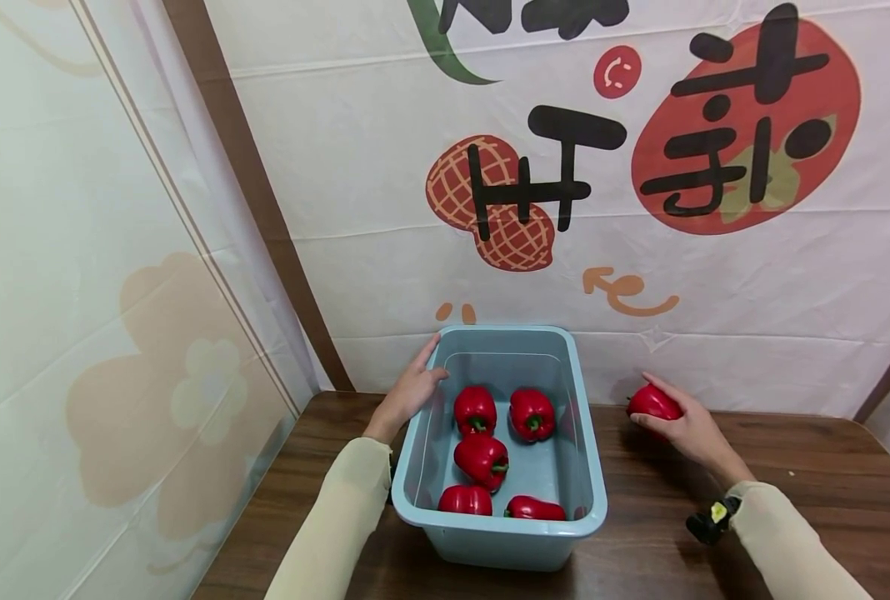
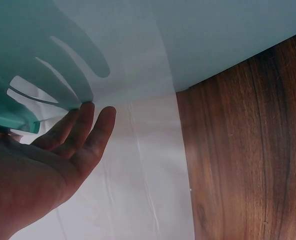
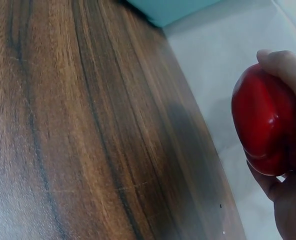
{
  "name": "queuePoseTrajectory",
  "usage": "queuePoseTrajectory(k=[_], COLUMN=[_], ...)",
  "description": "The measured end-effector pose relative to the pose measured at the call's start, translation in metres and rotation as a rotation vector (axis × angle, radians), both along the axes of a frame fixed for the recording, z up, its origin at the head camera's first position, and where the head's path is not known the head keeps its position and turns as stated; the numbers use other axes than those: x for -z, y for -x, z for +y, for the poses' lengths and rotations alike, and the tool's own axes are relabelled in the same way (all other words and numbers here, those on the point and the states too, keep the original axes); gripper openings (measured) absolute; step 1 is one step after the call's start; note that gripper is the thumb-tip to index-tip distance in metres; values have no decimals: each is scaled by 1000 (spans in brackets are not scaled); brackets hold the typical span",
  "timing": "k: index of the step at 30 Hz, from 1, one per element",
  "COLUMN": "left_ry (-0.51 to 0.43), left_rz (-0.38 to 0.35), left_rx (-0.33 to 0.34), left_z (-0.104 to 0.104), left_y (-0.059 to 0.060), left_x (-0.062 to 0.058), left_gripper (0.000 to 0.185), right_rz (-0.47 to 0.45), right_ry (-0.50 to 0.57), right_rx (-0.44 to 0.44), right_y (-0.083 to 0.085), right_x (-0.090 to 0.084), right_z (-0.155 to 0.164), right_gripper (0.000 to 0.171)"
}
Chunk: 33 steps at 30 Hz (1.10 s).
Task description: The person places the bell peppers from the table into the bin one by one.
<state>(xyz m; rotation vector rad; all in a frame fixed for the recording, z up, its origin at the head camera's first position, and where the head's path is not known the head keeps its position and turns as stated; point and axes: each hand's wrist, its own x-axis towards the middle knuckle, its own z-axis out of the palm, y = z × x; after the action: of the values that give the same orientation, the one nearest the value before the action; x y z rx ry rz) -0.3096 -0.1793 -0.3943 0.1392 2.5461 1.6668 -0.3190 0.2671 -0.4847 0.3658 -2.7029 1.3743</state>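
A light blue plastic bin (image 1: 589, 467) stands on the table with several red bell peppers (image 1: 532, 415) inside. At its left side, my left hand (image 1: 409, 393) holds the rim, thumb over the edge. The left wrist view shows the fingers (image 2: 100, 132) against the bin's outer wall (image 2: 218, 45). To the right of the bin, my right hand (image 1: 691, 429) grips another red bell pepper (image 1: 653, 403) between thumb and fingers. This pepper (image 3: 263, 117) appears raised off the table in the right wrist view; its far side is hidden by the hand.
The dark wood-grain table (image 1: 647, 533) meets a white printed cloth (image 1: 370, 250) hanging behind it. A second cloth with flower shapes (image 1: 212, 383) hangs on the left. A black wrist device (image 1: 711, 521) sits at the right sleeve.
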Motion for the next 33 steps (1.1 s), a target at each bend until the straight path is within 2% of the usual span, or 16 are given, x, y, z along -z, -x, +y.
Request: queuePoseTrajectory(k=[15,33], left_ry=[3,17], left_rz=[-15,4], left_rx=[-5,-5], left_z=[0,-1], left_y=[0,1], left_x=[0,2], left_gripper=[66,67], right_rz=[-44,43], right_ry=[30,0], right_rx=[-1,-37], right_y=[-3,-3], right_x=[-10,-19], right_z=[-1,-4], right_gripper=[82,76])
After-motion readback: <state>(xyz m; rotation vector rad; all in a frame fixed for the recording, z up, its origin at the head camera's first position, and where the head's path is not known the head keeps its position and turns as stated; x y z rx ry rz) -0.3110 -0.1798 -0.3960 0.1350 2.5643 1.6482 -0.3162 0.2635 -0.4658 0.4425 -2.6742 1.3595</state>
